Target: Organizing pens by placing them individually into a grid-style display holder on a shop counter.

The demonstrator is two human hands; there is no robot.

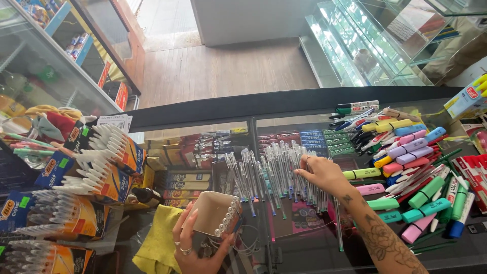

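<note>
**Inspector:** Your left hand (195, 243) holds a small beige cup (217, 213) with a row of pearl beads down one edge. It sits low and near you, tilted, its open mouth turned up and toward the left, over the glass counter (284, 104). Your fingers (186, 226) wrap its side and base, closed on it.

**Operator:** And my right?

**Inspector:** Your right hand (320, 172) lies palm down on the row of clear pens (269, 175) spread across the counter. The fingers are bent, tips among the barrels at the right end of the row. I cannot tell whether they pinch a pen or only press on them.

**Operator:** What risks do you note?

**Inspector:** In my judgement, three. The cup is tilted and gripped by one hand only, so anything put into it could slide out. The pens lie loose, side by side on smooth glass; a sweep of your right hand could roll several off toward you. Your right forearm (380, 238) crosses just beside the heap of highlighters (411, 147) and markers, and a drawn-back elbow could scatter them.

**Operator:** Anything else nearby?

**Inspector:** A yellow cloth (160, 238) lies under your left wrist, and boxes of capped pens (109, 152) stand to your left.
</note>
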